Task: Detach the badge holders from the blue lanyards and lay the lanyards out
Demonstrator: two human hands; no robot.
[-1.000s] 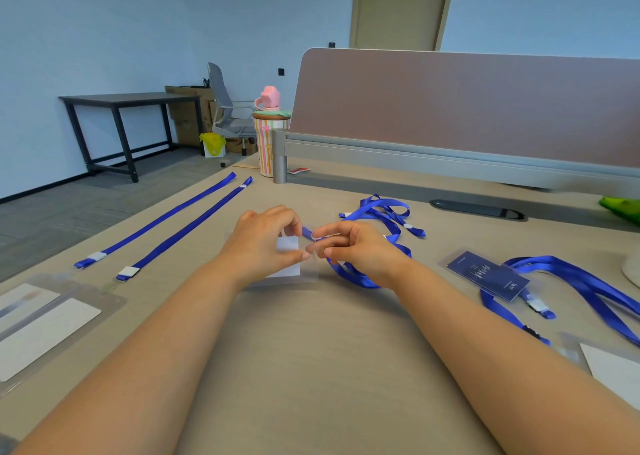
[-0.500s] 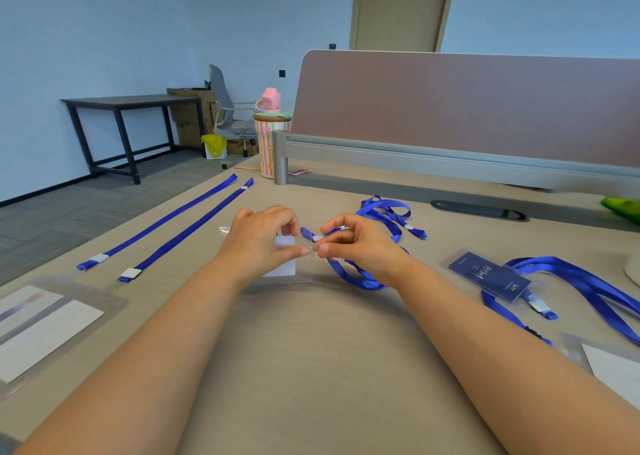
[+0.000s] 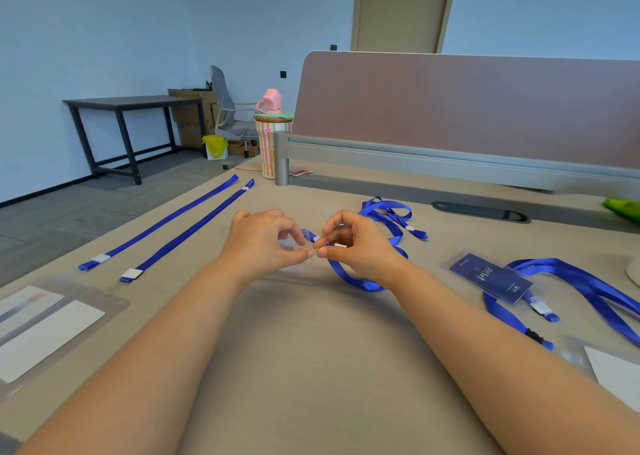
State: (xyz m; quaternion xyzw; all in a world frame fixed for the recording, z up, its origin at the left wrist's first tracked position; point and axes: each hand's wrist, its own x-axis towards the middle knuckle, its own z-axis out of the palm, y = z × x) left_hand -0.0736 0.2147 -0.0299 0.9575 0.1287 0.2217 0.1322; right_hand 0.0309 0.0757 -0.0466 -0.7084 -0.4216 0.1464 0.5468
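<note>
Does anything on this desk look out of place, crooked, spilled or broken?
Nothing is spilled or broken. Only untidy: the looped lanyard, whose clip the right hand pinches while the left hand pinches its clear holder, lies in a loose tangle, unlike the two straight lanyards on the left. A dark badge holder lies on the right lanyard.

Bare desk (image 3: 311, 368) open in the middle toward the near edge, two straight lanyards (image 3: 156, 220) and flat badge holders (image 3: 52, 330) filling the left side, looped lanyard (image 3: 384, 212) and navy badge (image 3: 490, 278) crowding the right, partition screen (image 3: 467, 108) walling off the far side.
</note>
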